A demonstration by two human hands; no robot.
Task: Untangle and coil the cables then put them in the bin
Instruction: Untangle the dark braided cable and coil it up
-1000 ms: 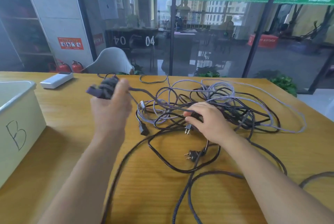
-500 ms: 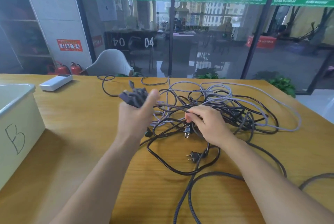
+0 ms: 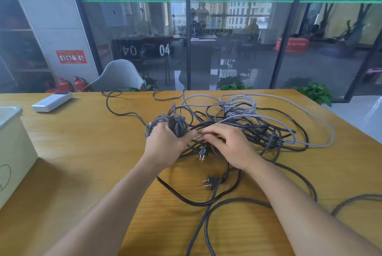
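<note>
**A:** so where's the cable stuff sitting relative to the hands?

**B:** the big tangle of black and grey braided cables (image 3: 244, 123) is spread over the far right half of the yellow wooden worktop (image 3: 82, 152). The left hand (image 3: 165, 146) is right at the tangle's left edge, fingers curled round a small coiled bundle of dark braided cable (image 3: 177, 125) that sticks up above the knuckles. The right hand (image 3: 231, 148) is just beside it, touching the tangle, pinching a dark strand between thumb and fingertips.

**A:** plugs?

**B:** one black two-pin plug (image 3: 202, 152) sits between the hands, another black plug (image 3: 210, 182) lies nearer the front edge.

**A:** any writing?

**B:** the pale plastic bin (image 3: 14, 152) at the left edge has a hand-drawn mark, cut off, can't read it. Green strip on the glass wall (image 3: 237, 49) says "MAXIMUM", plus "04". White remote-shaped box (image 3: 51, 101) near the far left corner.

**A:** arms?

**B:** both forearms bare, reaching in from the front edge, backs of hands up.
</note>
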